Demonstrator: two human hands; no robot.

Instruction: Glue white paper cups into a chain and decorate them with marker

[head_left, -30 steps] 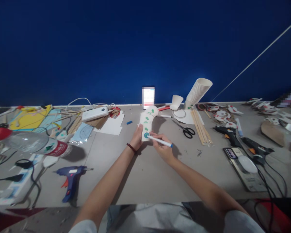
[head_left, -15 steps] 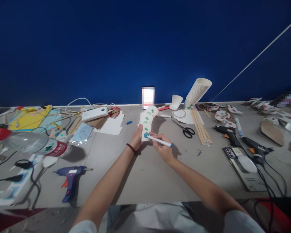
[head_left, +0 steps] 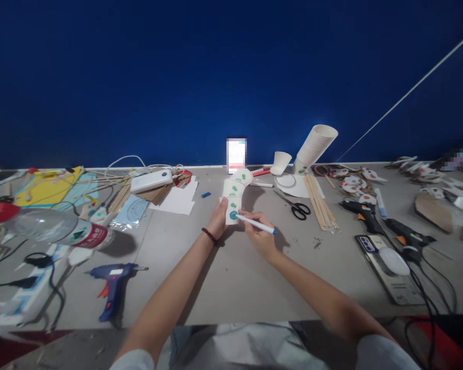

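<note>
A curved white paper piece (head_left: 232,189) with green spots and a blue round mark near its lower end is in the middle of the head view. My left hand (head_left: 217,220) is closed on its lower left side, a dark red bead bracelet on the wrist. In my right hand (head_left: 259,234) is a white marker (head_left: 260,225) with a blue end; its tip touches or nearly touches the blue mark. A small blue cap (head_left: 206,195) lies on the table, left of the paper piece.
Black scissors (head_left: 300,209), wooden sticks (head_left: 319,203) and stacked paper cups (head_left: 317,147) are right of centre. Farther right lie black glue guns (head_left: 408,237) and a phone (head_left: 389,270). On the left are a blue glue gun (head_left: 113,285), a bottle (head_left: 54,226) and a power strip (head_left: 38,288).
The hands, paper piece and marker show only a very slight shift to the right. At the far right edge, a pale blurred shape has appeared over the brown pieces.
</note>
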